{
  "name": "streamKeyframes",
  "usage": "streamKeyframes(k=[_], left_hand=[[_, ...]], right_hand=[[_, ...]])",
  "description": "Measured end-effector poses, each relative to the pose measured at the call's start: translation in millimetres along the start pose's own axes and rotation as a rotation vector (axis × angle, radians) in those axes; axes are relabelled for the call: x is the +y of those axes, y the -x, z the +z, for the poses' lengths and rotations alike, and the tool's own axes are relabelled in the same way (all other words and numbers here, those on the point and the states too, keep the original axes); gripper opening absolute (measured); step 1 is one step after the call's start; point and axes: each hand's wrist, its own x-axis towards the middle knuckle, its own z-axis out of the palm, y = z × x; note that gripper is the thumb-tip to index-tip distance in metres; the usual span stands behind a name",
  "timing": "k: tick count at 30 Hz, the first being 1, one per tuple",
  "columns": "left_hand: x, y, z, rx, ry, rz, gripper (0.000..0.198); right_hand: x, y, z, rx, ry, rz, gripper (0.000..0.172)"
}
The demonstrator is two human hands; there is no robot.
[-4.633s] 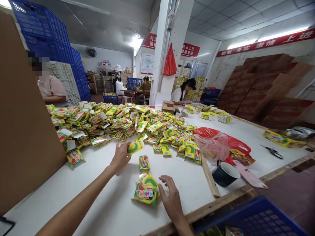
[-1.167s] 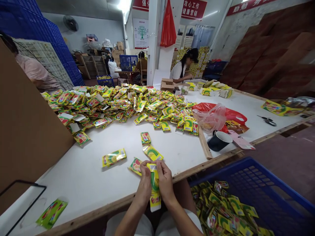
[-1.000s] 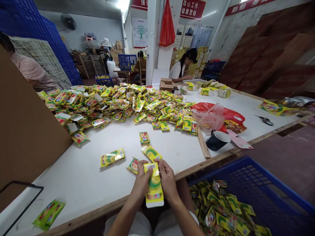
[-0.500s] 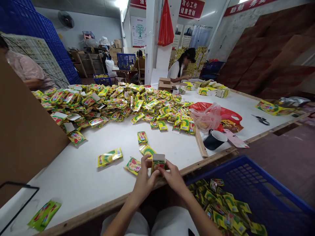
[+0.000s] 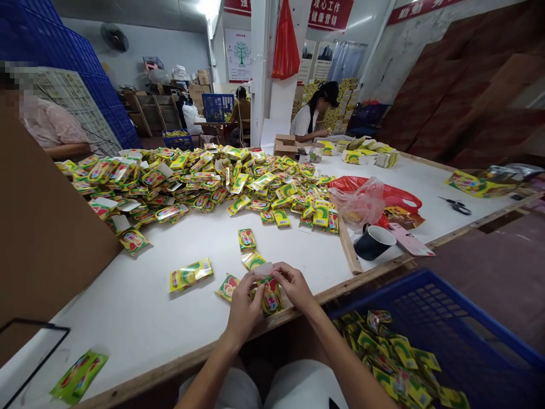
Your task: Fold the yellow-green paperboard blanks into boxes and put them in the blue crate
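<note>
A small yellow-green printed carton (image 5: 271, 298) with a red design stands tilted at the table's near edge, its whitish end flap raised at the top. My left hand (image 5: 244, 307) is closed on the carton's left side, fingers at the flap. At the flap's right corner, my right hand (image 5: 294, 288) pinches with thumb and forefinger. Just left of my left hand lies a printed packet (image 5: 227, 287), partly covered. Behind the flap is a yellow carton (image 5: 254, 260), and an upright-looking one (image 5: 246, 240) is farther back. Another yellow carton (image 5: 191, 274) lies flat to the left.
A wide heap of cartons (image 5: 204, 182) spans the table's back. Right of a wooden strip (image 5: 349, 250) are a dark mug (image 5: 374, 242), a pink phone (image 5: 411, 240) and scissors (image 5: 457, 205). A blue crate (image 5: 464, 318) with packets stands below right; brown cardboard (image 5: 46, 227) rises left.
The carton has tipped so its printed front shows more. My right hand has moved up from its lower front to the flap, which now looks flatter.
</note>
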Motion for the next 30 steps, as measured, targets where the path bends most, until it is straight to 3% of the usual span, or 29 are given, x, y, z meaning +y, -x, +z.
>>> streamKeyframes(k=[4, 8, 11, 20, 30], left_hand=[[-3.1, 0.9, 2.9, 0.083, 0.083, 0.034, 0.023], [0.4, 2.8, 4.0, 0.069, 0.005, 0.034, 0.013], [2.2, 1.8, 4.6, 0.097, -0.009, 0.017, 0.012], [4.5, -13.1, 2.8, 0.141, -0.043, -0.076, 0.014], [-7.1, 4.2, 2.4, 0.037, 0.049, -0.050, 0.019]], right_hand=[[-2.7, -0.8, 5.5, 0.059, -0.079, -0.029, 0.016], [-12.9, 8.9, 5.2, 0.007, 0.035, -0.110, 0.014], [-16.6, 13.3, 5.4, 0.041, 0.058, -0.134, 0.016], [-15.4, 2.5, 11.9, 0.120, 0.098, -0.011, 0.019], [-4.6, 11.2, 17.2, 0.087, -0.101, 0.031, 0.018]])
